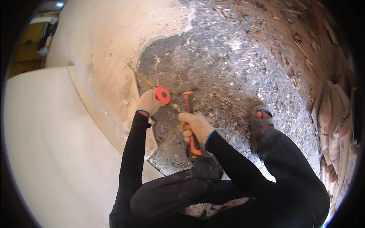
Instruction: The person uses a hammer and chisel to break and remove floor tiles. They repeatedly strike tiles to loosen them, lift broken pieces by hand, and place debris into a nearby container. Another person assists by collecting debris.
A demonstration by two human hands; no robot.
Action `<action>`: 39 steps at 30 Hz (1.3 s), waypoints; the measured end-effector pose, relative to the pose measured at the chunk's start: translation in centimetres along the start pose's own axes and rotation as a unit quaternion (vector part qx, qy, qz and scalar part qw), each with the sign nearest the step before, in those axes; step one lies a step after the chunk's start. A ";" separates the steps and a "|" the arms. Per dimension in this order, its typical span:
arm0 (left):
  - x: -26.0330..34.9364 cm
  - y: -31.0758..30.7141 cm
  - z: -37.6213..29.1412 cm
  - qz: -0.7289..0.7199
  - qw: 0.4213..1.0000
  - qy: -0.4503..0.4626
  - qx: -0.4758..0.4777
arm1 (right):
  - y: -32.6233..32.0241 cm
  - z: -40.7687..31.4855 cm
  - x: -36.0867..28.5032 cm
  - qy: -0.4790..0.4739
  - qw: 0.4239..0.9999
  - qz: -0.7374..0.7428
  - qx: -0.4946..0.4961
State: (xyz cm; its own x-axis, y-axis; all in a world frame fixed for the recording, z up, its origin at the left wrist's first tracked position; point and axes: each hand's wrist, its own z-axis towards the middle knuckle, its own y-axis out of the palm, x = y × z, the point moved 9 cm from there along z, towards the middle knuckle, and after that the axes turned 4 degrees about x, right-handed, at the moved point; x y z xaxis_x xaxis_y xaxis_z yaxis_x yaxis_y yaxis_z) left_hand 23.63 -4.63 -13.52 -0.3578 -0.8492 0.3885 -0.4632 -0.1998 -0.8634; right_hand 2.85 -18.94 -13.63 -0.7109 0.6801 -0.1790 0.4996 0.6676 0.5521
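My left hand (149, 101), in a pale knitted work glove with a blue cuff, is closed around a tool with a round red-orange guard (162, 95) and a dark centre, likely a hand-guarded chisel; its lower part is hidden. In my right hand (196, 126), gloved alike, is a hammer (188, 102) with an orange and black handle. The hammer's head is blurred and lies just right of the red guard, above the rubble. Beneath both hands spreads a rough grey floor (225, 82) strewn with broken chips, beside the edge of a beige slab layer (114, 77).
A large smooth pale panel or slab (51, 128) lies at the left. Stacked paper-like sacks (336, 125) line the right edge. Soil and debris (299, 42) cover the upper right. My sandalled foot (263, 118) rests on the rubble; yellow objects (27, 45) stand at the upper left.
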 end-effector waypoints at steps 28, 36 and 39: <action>-2.8 1.6 -1.8 0.046 0.993 -0.094 0.050 | 2.5 1.6 1.3 0.065 0.997 -0.053 0.000; -3.3 -0.4 -4.6 0.011 0.993 -0.050 0.103 | 3.0 0.3 0.9 0.057 0.990 -0.128 -0.012; -3.5 -1.0 -5.8 -0.002 0.989 -0.046 0.138 | 1.7 0.6 -1.2 0.041 0.989 -0.143 0.019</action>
State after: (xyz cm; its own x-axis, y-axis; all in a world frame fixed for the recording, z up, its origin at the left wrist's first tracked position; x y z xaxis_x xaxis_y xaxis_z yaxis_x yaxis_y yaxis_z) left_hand 20.60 1.37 -12.09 -0.2757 -0.8861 0.3726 -0.2211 -0.3188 -0.9217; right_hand 4.84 -18.44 -12.94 -0.8624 0.4364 -0.2564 0.2900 0.8412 0.4563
